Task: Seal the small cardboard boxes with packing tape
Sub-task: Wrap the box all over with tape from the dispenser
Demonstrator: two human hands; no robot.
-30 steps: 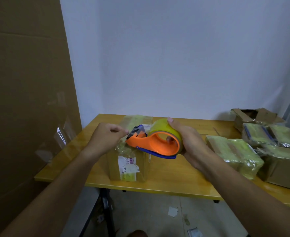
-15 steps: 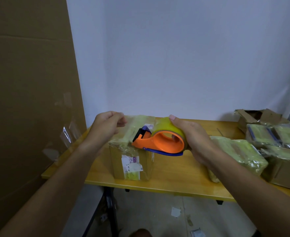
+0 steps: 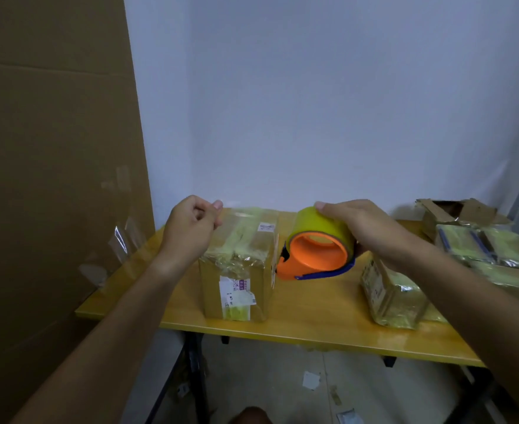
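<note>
A small cardboard box (image 3: 239,270) wrapped in yellowish tape, with a white label on its front, stands on the yellow table (image 3: 313,313). My left hand (image 3: 187,231) hovers at the box's far left top corner, thumb and fingers pinched together, apparently on the clear tape's free end; the strip itself is barely visible. My right hand (image 3: 371,228) grips the orange tape dispenser (image 3: 313,255) with its yellowish roll, just right of the box, cutter end against the box's upper right edge.
Another taped box (image 3: 389,292) lies under my right forearm. Several taped packages (image 3: 490,249) and an open cardboard box (image 3: 454,209) sit at the far right. A large cardboard sheet (image 3: 53,179) stands at the left. Paper scraps lie on the floor.
My right hand has carried the dispenser from over the box to its right side. My left hand has drawn back to the box's far left corner.
</note>
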